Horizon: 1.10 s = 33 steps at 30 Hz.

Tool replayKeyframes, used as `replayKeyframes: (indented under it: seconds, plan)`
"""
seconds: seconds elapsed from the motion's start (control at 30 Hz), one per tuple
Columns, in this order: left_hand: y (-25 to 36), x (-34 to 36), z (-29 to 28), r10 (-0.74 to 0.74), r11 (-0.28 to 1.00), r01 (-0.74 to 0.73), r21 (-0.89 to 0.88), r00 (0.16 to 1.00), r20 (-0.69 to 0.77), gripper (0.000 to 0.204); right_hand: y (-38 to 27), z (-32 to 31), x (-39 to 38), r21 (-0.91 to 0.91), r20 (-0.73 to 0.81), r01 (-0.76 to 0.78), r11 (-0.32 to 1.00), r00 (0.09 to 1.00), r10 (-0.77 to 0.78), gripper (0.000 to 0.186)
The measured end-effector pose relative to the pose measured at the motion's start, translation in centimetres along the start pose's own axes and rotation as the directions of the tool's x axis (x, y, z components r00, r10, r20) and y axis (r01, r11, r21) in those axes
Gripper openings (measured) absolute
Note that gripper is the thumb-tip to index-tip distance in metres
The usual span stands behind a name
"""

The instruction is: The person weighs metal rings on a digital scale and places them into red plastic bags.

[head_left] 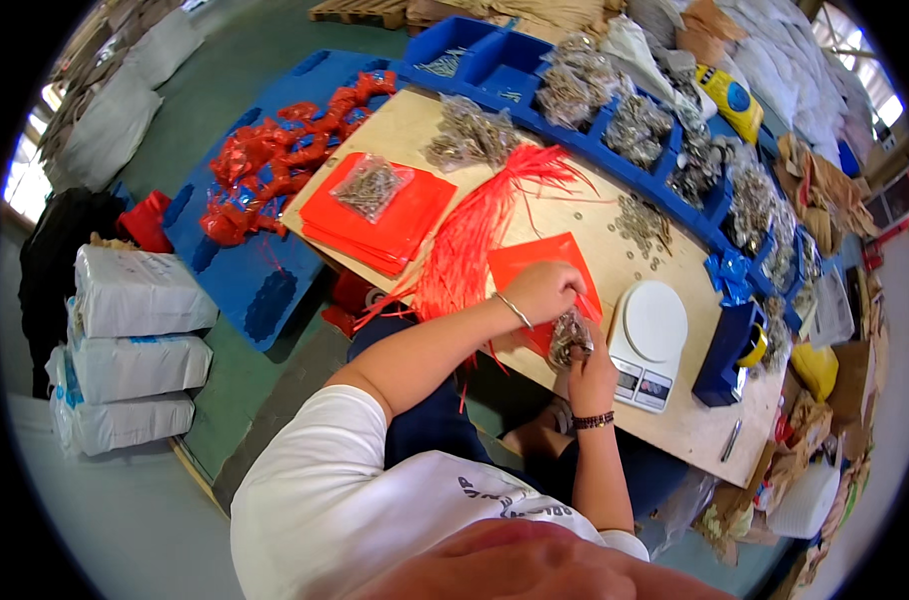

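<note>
At the table's near edge, a flat red plastic bag [523, 257] lies under my left hand [545, 291], whose fingers are pinched together at the bag's right side. My right hand [593, 378] is wrapped around a small clear bag of metal parts [570, 338], held against the red plastic. A white kitchen scale [656, 322] stands just right of my hands with nothing on its plate. To the left, a bundle of red plastic strips [465, 240] spills over the near edge. Beyond it sits a stack of red bags [375, 222] topped by a clear bag of screws [373, 187].
Blue parts bins [505, 72] filled with bagged hardware curve along the far and right edges. Loose washers [640, 228] lie on the wooden table [575, 170]. A blue tape dispenser [727, 355] stands right; a blue pallet [275, 270] with red bundles is left, near white packages [140, 290].
</note>
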<state>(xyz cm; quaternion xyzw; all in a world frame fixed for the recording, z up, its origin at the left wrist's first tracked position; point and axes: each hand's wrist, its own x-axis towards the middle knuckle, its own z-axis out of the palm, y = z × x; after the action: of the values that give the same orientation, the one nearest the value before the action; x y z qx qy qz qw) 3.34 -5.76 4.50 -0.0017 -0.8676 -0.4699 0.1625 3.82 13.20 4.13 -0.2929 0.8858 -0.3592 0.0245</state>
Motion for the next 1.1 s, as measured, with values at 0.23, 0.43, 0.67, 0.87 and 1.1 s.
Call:
replayKeyframes:
  seconds: [0.23, 0.43, 0.67, 0.87, 1.1]
  plan:
    - [3.6, -3.1, 1.2, 0.204, 0.977, -0.206, 0.054, 0.978, 0.046, 0.012, 4.6, 1.7, 3.7, 0.789, 0.237, -0.392, 0.474, 0.905, 0.353, 0.015]
    - [6.4, -3.2, 0.8, 0.347, 0.927, -0.367, 0.074, 0.916, 0.199, 0.012, 7.9, 4.7, 5.1, 0.411, 0.164, 0.187, 0.892, 0.948, -0.274, 0.025]
    - [3.5, -0.8, -1.1, 0.046, 0.985, -0.053, -0.166, 0.998, -0.048, 0.016, -2.9, -4.8, 7.7, 0.042, 0.726, 0.238, 0.97, 0.66, -0.193, 0.028]
    - [4.0, 0.0, -2.2, 0.035, 0.999, -0.034, -0.027, 0.999, 0.015, 0.016, 1.0, -8.9, 20.3, 0.566, 0.672, -0.207, 0.798, 0.677, -0.3, 0.027]
    - [3.4, 0.5, -2.0, 0.005, 0.999, -0.01, 0.048, 0.996, 0.09, 0.016, 4.3, -3.5, 36.7, -0.622, 0.012, 0.181, 0.762, 0.975, -0.222, 0.033]
